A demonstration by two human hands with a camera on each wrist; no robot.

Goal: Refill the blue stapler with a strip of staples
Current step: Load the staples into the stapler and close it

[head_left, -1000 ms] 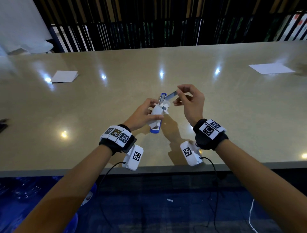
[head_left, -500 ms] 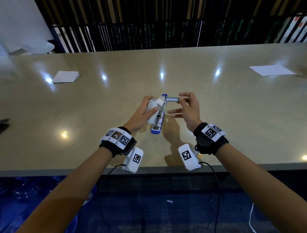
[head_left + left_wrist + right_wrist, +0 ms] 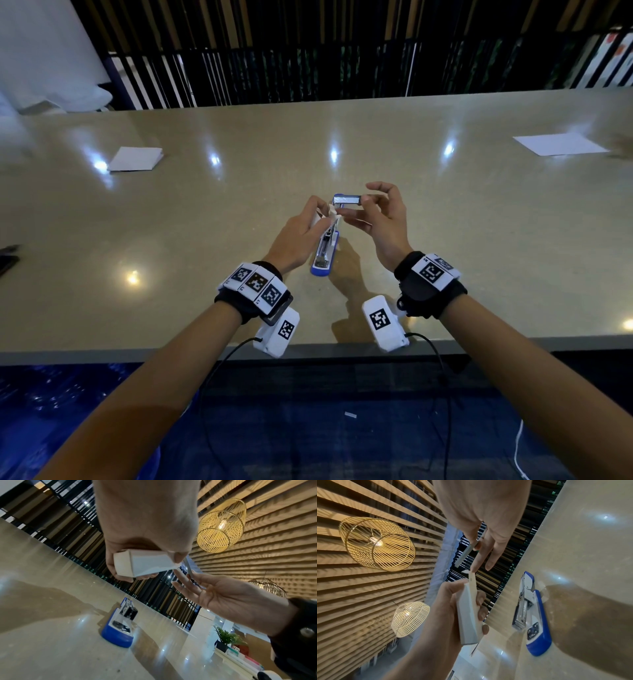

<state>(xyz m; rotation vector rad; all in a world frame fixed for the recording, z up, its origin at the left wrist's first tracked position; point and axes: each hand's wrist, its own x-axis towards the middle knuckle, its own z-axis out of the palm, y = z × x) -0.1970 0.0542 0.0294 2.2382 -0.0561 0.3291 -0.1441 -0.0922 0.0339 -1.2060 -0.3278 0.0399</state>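
The blue stapler [image 3: 323, 255] lies on the beige table [image 3: 479, 240] with its top swung open and its metal channel [image 3: 521, 613] showing. My left hand [image 3: 298, 236] hovers just above it and grips a small white staple box [image 3: 142, 563] [image 3: 468, 615]. To the right, my right hand [image 3: 364, 202] pinches one end of a silver staple strip [image 3: 347, 199] [image 3: 465, 553] between thumb and forefinger, its other fingers spread. The strip lies level in the air above the stapler's far end, close to the box's open flap.
A folded white paper [image 3: 135, 158] lies at the far left and a flat sheet [image 3: 558, 144] at the far right. A dark object [image 3: 8, 260] sits at the left edge. The table's front edge [image 3: 308, 349] runs just under my wrists.
The staple strip has come out of the box and turned level in my right hand. My left hand shifted left with the box, uncovering the open stapler.
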